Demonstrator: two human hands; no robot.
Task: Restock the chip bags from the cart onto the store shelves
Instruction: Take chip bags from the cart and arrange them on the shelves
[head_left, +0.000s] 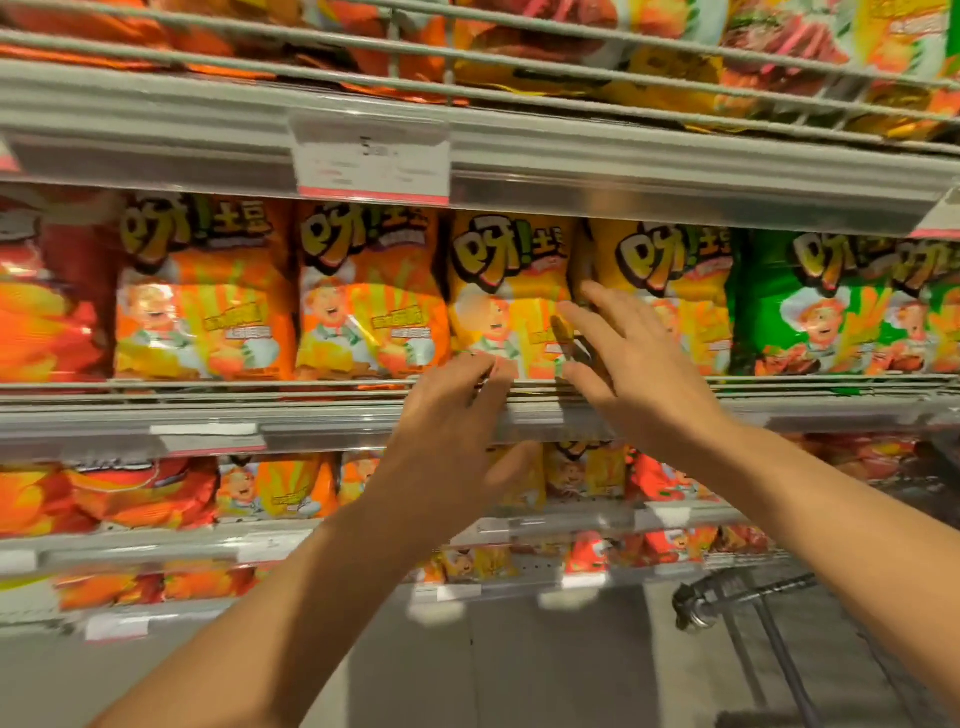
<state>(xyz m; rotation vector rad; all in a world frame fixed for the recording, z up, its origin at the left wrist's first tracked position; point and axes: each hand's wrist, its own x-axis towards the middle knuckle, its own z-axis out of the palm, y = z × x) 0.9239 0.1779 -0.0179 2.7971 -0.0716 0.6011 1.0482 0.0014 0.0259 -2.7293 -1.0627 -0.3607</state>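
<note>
Price label (371, 161) on rail (print blurred); grey floor (519, 665).

The bag (506, 296) stands on the shelf (332, 415), between the left hand (447, 431) below and the right hand (631, 364) at its right edge; the cart (753, 603) sits low right.

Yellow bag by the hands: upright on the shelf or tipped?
Upright. The yellow bag stands on the shelf, logo on top, level with its neighbours; right hand fingers rest against it.
</note>
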